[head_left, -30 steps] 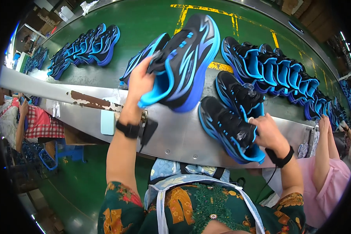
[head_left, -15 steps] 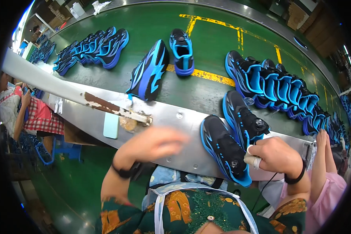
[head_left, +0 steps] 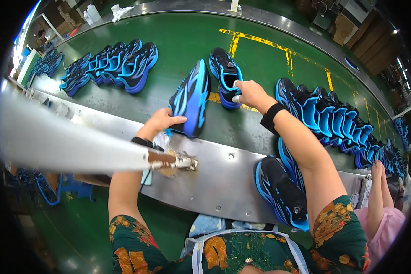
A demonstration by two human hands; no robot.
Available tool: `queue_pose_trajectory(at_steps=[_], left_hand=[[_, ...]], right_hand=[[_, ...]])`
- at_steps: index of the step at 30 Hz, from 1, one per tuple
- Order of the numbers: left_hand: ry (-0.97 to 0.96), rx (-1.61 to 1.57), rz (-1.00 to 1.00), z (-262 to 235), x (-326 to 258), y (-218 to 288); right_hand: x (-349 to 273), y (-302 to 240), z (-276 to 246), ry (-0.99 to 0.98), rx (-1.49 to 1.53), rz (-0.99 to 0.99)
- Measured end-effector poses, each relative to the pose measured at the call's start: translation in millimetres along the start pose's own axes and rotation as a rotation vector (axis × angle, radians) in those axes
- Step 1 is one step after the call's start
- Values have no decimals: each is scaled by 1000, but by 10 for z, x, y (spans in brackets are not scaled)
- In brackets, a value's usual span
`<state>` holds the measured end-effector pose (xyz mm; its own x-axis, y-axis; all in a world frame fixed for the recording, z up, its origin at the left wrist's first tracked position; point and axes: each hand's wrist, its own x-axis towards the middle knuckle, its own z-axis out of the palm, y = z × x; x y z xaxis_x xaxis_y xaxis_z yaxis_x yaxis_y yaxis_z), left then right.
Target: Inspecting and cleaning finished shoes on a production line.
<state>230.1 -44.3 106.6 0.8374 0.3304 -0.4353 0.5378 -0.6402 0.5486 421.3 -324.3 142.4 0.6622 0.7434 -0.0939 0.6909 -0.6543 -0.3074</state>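
A black and blue sneaker [head_left: 187,102] lies tipped on its side at the belt's near edge, its purple-blue sole facing right. My left hand [head_left: 162,121] is closed on its heel end, thumb across the side and the other fingers partly hidden. Just right of it, a matching sneaker [head_left: 224,73] stands upright, toe pointing away. My right hand [head_left: 253,95] grips its heel collar, with pale coverings on the fingertips. Two more sneakers rest side by side on the metal ledge near my right arm; the nearer one [head_left: 283,189] shows fully, while that forearm partly covers the other.
A white pole [head_left: 91,141] with a rusty end crosses the metal ledge [head_left: 205,178] at left. Rows of sneakers line the green belt [head_left: 178,41] on the left [head_left: 137,68] and right [head_left: 306,107]. Another person's arms [head_left: 378,182] reach in at far right.
Both hands have reached forward onto the belt. My right hand has left the sneakers on the ledge for the upright one; my left now holds the tipped one. The view has shifted.
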Motion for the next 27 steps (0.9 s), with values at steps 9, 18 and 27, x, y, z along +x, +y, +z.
queue_pose_trajectory(at_steps=[9, 18, 27], left_hand=[[734, 626, 140, -862, 445, 313], [1142, -413, 439, -365, -1611, 34], [-229, -179, 765, 1268, -3025, 1332]], right_hand=[[491, -736, 156, 139, 129, -139], [-1388, -508, -896, -397, 723, -357], [-3185, -1050, -351, -921, 1162, -277]])
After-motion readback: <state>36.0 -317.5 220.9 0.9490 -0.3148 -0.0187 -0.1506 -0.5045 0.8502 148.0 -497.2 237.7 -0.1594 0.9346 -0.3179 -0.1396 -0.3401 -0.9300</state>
